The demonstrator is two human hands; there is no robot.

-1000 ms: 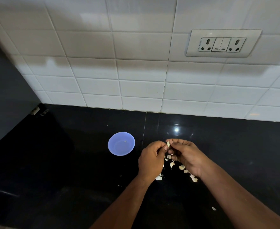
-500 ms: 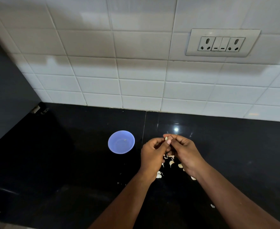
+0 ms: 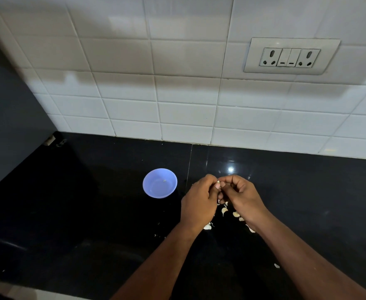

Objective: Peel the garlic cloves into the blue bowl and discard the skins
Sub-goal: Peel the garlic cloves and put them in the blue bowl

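Observation:
A small blue bowl (image 3: 160,183) stands on the black counter (image 3: 91,202), left of my hands, with only a tiny speck inside. My left hand (image 3: 198,204) and my right hand (image 3: 241,197) meet fingertip to fingertip above the counter and pinch one garlic clove (image 3: 218,182) between them; only its pale tip shows. Several loose garlic cloves and bits of skin (image 3: 224,211) lie on the counter under and behind my hands, partly hidden by them.
A white tiled wall (image 3: 177,94) rises behind the counter, with a socket and switch panel (image 3: 291,56) at the upper right. A dark panel (image 3: 9,118) bounds the left side. One scrap of skin (image 3: 276,265) lies by my right forearm.
Both hands have risen slightly and closed tighter round the clove; less of the clove shows between the fingertips than a second ago. The bowl has not moved.

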